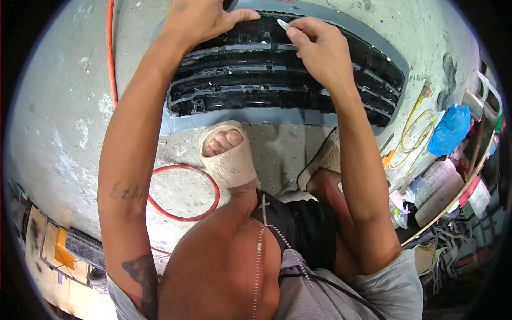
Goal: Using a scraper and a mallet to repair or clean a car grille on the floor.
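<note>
A black slatted panel, which looks like a vehicle grille (240, 100), lies on the floor in front of my feet. Its long curved edge has a grey border, and pale flecks and scraps dot the slats. My left hand (198, 20) rests at the panel's far left part, with the thumb stretched out along it. The other fingers of that hand run out of the picture at the top. Between the thumb and fingers of my right hand (322, 47) is a small silvery pointed blade (283, 24), its tip over the far part of the panel. Its handle, if any, is hidden.
An orange-red hose (111, 53) runs along the left, and a red loop of hose (184, 217) lies by my left slipper (229, 160). At right are a coiled yellow cord (410, 133), a blue plastic bag (450, 129), grey rolls (440, 197) and clutter.
</note>
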Demonstrator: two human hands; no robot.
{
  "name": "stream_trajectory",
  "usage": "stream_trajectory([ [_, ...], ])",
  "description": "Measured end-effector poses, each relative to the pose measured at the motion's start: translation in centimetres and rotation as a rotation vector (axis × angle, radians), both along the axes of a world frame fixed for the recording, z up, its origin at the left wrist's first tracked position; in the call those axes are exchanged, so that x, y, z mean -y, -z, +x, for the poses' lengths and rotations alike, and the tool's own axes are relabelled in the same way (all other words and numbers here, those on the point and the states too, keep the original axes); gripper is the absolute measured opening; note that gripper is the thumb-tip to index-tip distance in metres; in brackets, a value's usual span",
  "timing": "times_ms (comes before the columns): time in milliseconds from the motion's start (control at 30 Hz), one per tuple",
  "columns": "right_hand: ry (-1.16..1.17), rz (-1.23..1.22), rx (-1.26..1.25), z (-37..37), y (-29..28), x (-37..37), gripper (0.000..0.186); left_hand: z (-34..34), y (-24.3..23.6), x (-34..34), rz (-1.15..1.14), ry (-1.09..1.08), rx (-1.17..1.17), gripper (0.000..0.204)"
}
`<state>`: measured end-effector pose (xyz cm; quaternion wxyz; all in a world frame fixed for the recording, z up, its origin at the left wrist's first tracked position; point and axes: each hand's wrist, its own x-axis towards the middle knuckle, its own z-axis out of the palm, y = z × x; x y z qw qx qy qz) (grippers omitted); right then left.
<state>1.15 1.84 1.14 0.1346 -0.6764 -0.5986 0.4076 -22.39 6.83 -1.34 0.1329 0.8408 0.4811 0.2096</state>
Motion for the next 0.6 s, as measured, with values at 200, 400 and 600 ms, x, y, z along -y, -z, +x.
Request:
stream_trajectory([
  [200, -0.091, 0.190, 0.035, 0.2, 0.7, -0.3, 0.025, -2.2, 1.0, -1.5, -0.431, -0.394, 0.165, 0.024],
  [400, -0.351, 0.443, -0.054, 1.4, -0.9, 4.4, 0.011, -12.9, -2.0, -0.6, -0.357, -0.730, 0.481, 0.035],
  [600, -0.496, 0.074, -0.131, -0.1, -1.7, 9.0, 0.014, -20.2, 1.4, 8.0, -0.372, -0.861, 0.545, 0.048],
])
